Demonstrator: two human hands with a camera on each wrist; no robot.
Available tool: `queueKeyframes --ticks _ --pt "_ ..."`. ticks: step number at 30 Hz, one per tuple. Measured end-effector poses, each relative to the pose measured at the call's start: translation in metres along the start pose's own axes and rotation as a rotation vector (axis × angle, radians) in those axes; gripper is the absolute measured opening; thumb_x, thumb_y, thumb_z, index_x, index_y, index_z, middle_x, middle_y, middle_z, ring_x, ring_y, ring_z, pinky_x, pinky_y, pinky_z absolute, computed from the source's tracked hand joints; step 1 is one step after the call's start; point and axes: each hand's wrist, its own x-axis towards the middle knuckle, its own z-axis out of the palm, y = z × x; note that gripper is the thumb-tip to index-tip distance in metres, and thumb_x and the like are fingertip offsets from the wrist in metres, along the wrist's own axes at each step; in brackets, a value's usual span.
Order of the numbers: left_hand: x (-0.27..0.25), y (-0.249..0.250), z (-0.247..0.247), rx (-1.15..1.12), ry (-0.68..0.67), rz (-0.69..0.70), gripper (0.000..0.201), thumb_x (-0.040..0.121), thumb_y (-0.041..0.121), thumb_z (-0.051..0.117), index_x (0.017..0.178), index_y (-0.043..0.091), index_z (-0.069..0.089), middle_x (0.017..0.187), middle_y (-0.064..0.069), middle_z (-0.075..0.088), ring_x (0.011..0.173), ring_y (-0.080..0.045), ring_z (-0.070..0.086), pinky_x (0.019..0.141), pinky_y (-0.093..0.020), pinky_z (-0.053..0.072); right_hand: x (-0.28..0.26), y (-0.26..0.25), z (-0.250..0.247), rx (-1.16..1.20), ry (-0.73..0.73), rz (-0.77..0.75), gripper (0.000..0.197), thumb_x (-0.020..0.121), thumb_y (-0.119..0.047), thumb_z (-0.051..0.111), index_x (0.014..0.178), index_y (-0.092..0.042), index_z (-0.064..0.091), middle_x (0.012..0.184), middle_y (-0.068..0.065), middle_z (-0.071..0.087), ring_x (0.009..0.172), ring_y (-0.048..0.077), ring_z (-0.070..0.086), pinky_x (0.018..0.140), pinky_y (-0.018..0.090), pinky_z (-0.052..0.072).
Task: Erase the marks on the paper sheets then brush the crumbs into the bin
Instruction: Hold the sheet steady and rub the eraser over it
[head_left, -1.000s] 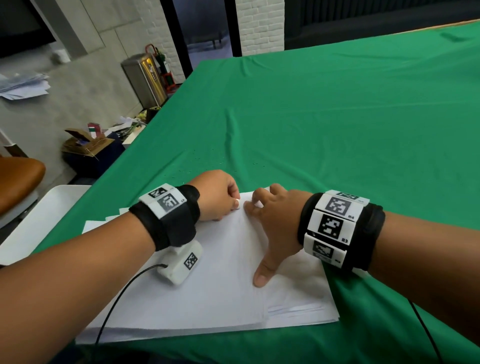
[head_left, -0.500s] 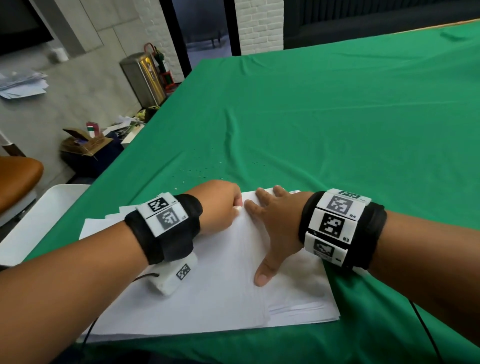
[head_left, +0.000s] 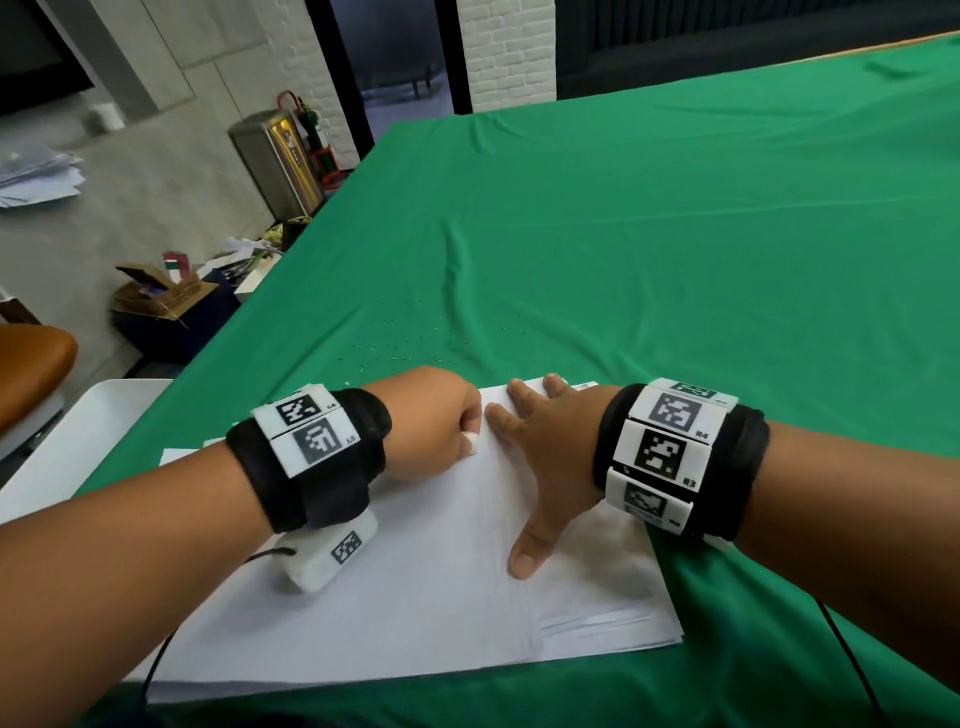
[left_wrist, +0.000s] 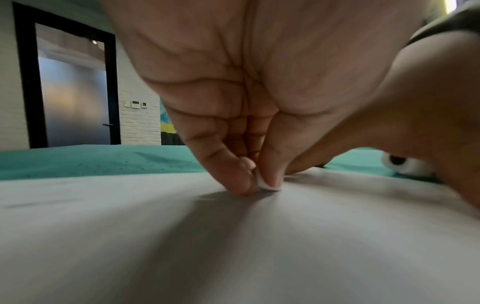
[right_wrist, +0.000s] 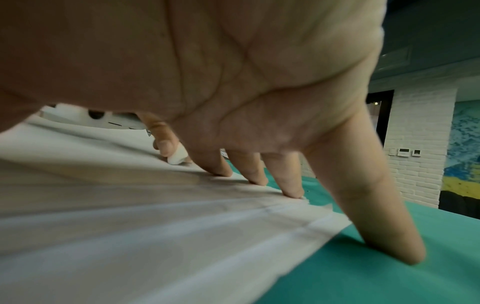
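Our left hand (head_left: 434, 423) pinched a white eraser (left_wrist: 269, 184) against the paper sheets (head_left: 415, 597) at lower centre; our right hand (head_left: 550, 447) pressed them flat, fingers spread.

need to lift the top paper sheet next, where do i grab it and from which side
Probably the top sheet at its near right corner, coming in from the right. There the sheets below are fanned out, so its edge stands proud for a pinch. The right hand pins its far part and the left hand presses the eraser down.
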Motion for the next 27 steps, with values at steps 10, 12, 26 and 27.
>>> queueKeyframes --ticks 10,12,26,27 --pt "0.005 0.000 0.002 0.012 0.055 0.011 0.009 0.091 0.027 0.056 0.083 0.026 0.058 0.082 0.009 0.061 0.078 -0.017 0.057 0.066 -0.031 0.043 -0.001 -0.002 0.000 0.018 0.004 0.011 0.154 0.053 -0.087 0.077 0.163 -0.025 -0.012 0.171 0.006 -0.007 0.156 0.042 0.003 0.119 0.070 0.020" --pt "0.008 0.000 0.001 -0.015 0.047 0.001 0.008 0.088 0.026 0.056 0.080 0.027 0.059 0.082 0.009 0.063 0.078 -0.018 0.060 0.068 -0.030 0.048 -0.002 -0.002 0.000 0.024 0.002 0.013 0.155 0.053 -0.087 0.077 0.163 -0.025 -0.012 0.171 0.006 -0.008 0.156 0.043 0.002 0.118 0.071 0.021" --pt "0.015 -0.004 -0.006 -0.191 0.088 -0.055 0.006 0.086 0.025 0.070 0.088 0.022 0.074 0.069 0.014 0.066 0.068 -0.006 0.061 0.062 -0.021 0.045 -0.001 -0.003 -0.001 0.033 -0.013 0.019 0.157 0.052 -0.087 0.077 0.163 -0.022 -0.013 0.171 0.004 -0.010 0.157 0.041 0.000 0.118 0.072 0.020" --pt "0.019 -0.005 -0.008 -0.201 0.104 -0.080 0.007 0.088 0.024 0.070 0.090 0.020 0.075 0.069 0.014 0.065 0.066 -0.006 0.061 0.062 -0.021 0.045 -0.001 -0.003 -0.001 0.032 -0.021 0.018 0.157 0.053 -0.087 0.077 0.162 -0.022 -0.015 0.171 0.003 -0.012 0.157 0.040 -0.002 0.119 0.072 0.019"
